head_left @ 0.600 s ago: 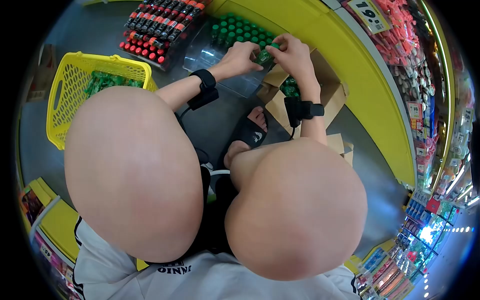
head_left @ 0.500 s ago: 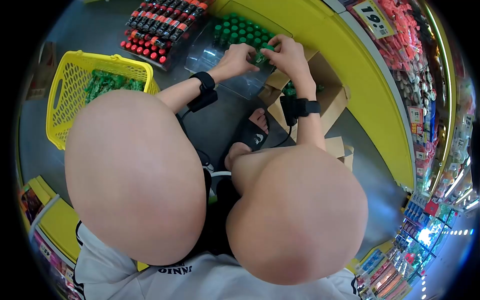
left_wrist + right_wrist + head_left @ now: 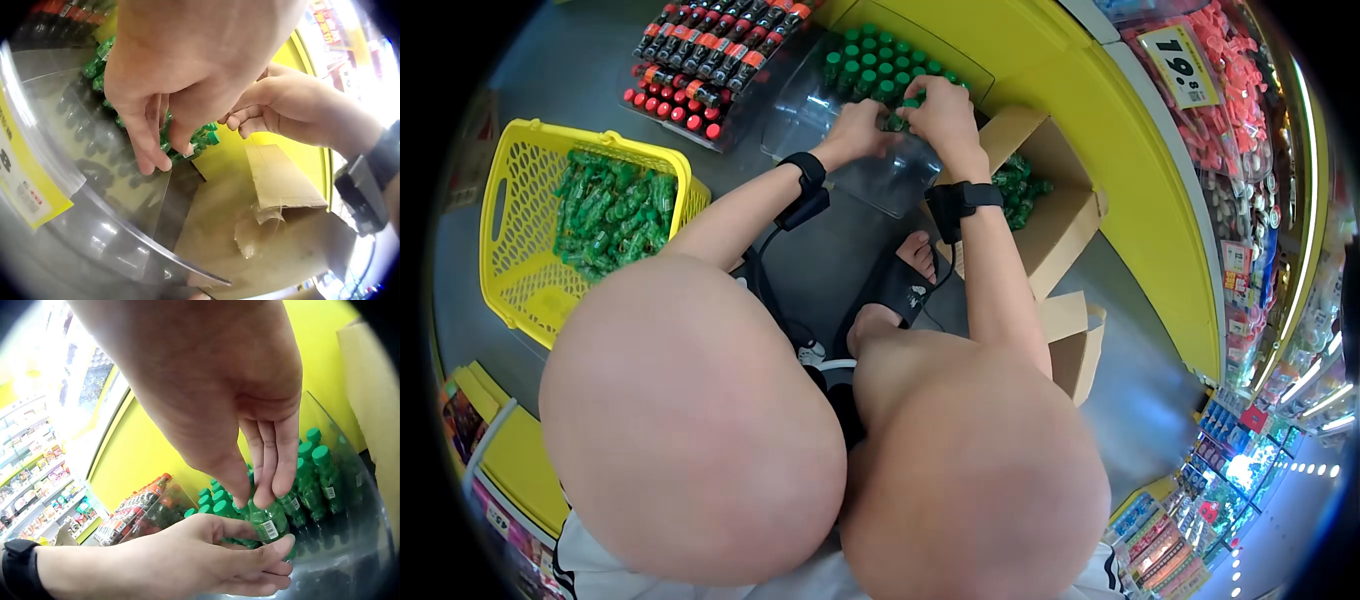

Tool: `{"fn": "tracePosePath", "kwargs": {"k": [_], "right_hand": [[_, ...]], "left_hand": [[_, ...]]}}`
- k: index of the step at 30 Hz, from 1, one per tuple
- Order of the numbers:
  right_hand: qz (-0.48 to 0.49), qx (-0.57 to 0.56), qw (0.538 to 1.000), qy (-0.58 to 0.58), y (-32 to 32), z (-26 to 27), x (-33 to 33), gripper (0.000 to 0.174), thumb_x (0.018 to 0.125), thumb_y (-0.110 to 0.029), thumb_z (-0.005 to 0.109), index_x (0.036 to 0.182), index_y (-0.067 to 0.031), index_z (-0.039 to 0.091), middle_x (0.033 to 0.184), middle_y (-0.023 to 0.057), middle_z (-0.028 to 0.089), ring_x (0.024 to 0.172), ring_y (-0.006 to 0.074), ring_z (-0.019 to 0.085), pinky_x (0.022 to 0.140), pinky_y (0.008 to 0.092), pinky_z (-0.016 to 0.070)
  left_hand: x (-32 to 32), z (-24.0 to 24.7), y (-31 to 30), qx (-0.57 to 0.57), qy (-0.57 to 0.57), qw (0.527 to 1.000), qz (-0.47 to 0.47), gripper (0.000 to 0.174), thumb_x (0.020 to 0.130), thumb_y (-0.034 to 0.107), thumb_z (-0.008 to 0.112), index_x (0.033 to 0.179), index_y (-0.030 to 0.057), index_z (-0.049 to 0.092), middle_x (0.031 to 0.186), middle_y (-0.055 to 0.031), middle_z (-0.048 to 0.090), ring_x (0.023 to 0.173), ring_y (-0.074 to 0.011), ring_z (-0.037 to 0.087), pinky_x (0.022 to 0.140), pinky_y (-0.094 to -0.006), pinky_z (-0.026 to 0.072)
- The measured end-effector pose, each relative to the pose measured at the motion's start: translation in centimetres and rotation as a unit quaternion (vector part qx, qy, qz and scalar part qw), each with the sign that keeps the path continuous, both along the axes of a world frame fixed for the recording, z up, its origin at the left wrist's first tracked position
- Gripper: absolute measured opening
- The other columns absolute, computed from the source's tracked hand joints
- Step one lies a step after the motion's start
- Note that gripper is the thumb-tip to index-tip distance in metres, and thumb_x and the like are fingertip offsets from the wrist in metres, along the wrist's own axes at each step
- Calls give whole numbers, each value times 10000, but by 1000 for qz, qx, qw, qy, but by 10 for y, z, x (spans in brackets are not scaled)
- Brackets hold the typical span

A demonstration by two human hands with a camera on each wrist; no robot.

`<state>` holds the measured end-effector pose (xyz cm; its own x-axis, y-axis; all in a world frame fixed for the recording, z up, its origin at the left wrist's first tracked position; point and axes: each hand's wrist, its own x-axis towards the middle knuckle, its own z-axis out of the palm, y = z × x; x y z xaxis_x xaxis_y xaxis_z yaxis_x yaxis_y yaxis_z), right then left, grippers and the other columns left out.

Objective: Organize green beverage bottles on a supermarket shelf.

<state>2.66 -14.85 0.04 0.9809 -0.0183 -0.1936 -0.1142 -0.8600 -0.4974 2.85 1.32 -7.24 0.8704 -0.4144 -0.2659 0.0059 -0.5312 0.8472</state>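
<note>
A small green plastic bottle (image 3: 270, 528) with a barcode label is between both hands, close to rows of standing green-capped bottles (image 3: 870, 60) in a clear plastic display tray (image 3: 880, 190). The right hand (image 3: 945, 115) pinches it from above near its top with the fingertips. Around its lower part, the left hand (image 3: 862, 132) holds it with thumb and fingers. In the left wrist view the left hand (image 3: 187, 69) covers much of the bottles, and the right hand (image 3: 278, 106) shows behind it.
A yellow basket (image 3: 500, 265) of green bottles stands at left. An open cardboard box (image 3: 1055, 225) with more green bottles is at right, against the yellow shelf base (image 3: 1160, 240). Dark bottles with red caps (image 3: 710, 60) are stacked at the back left. A sandalled foot (image 3: 895, 290) is below the tray.
Both hands have moved left with the bottle, farther over the tray and away from the cardboard box. The head view has shifted, showing more of the basket and box.
</note>
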Motion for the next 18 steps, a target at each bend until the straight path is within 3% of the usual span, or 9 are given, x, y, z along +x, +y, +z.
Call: {"fn": "tracePosePath", "kwargs": {"k": [2, 9, 11, 14, 18], "right_hand": [[-20, 2, 1000, 15, 3, -5, 2, 320, 760, -117, 881, 1051, -88, 753, 1116, 242, 739, 1077, 440, 718, 920, 499, 608], [-47, -21, 998, 33, 11, -13, 8, 306, 760, -37, 814, 1053, -102, 756, 1108, 228, 746, 1087, 448, 720, 946, 501, 604], [-46, -29, 998, 30, 13, -15, 9, 307, 760, -33, 809, 1054, -102, 756, 1103, 225, 748, 1085, 448, 722, 944, 503, 605], [-52, -12, 998, 32, 14, -21, 13, 312, 762, -31, 810, 1060, -105, 758, 1103, 224, 750, 1086, 447, 721, 943, 504, 605], [-50, -28, 998, 0, 16, -20, 12, 324, 778, -48, 817, 1090, -109, 756, 1107, 226, 749, 1085, 443, 722, 935, 501, 606]], "left_hand": [[1, -16, -2, 3, 39, 999, 21, 650, 882, 328, 869, 1338, -70, 632, 821, -146, 784, 760, -212, 789, 688, -341, 581], [4, -40, -8, -11, 35, 999, 41, 710, 898, 337, 856, 1396, -90, 585, 899, -152, 787, 802, -211, 782, 733, -333, 583], [3, -37, -11, -18, 79, 995, 52, 576, 895, 235, 846, 1317, -86, 620, 969, -157, 784, 869, -231, 777, 764, -360, 600], [5, -59, -16, -82, 138, 984, 76, 495, 900, 196, 840, 1253, -76, 626, 1027, -153, 786, 898, -224, 773, 780, -361, 604], [5, -68, -20, -127, 160, 975, 93, 476, 900, 172, 836, 1236, -76, 607, 1095, -159, 781, 932, -214, 768, 790, -358, 608]]}}
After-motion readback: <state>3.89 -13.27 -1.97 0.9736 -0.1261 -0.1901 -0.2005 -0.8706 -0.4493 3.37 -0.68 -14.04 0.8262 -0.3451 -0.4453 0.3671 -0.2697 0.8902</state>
